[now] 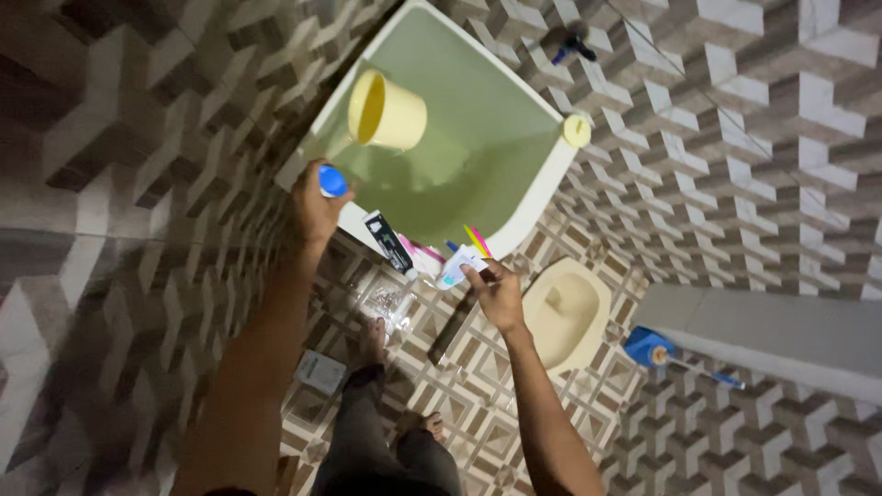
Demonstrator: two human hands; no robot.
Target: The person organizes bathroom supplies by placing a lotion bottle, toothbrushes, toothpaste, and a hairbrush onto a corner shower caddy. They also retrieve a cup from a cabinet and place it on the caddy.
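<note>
My left hand [315, 207] grips a small object with a round blue top [333, 181] at the near-left rim of a white tiled water tub [542, 197]. My right hand [496, 292] holds a white squeeze tube [457, 269] just over the tub's near rim. On that rim between my hands lie a black tube [388, 242], a pink item [424, 252] and pink and yellow toothbrushes [477, 240]. A yellow plastic bucket [386, 112] floats tilted on the greenish water in the tub.
A cream squat toilet pan [567, 312] sits in the floor right of my right hand. A blue scoop with a handle [650, 349] lies beside a grey ledge [772, 331]. My bare feet [372, 340] stand on patterned tiles, with a small white packet [321, 371] nearby.
</note>
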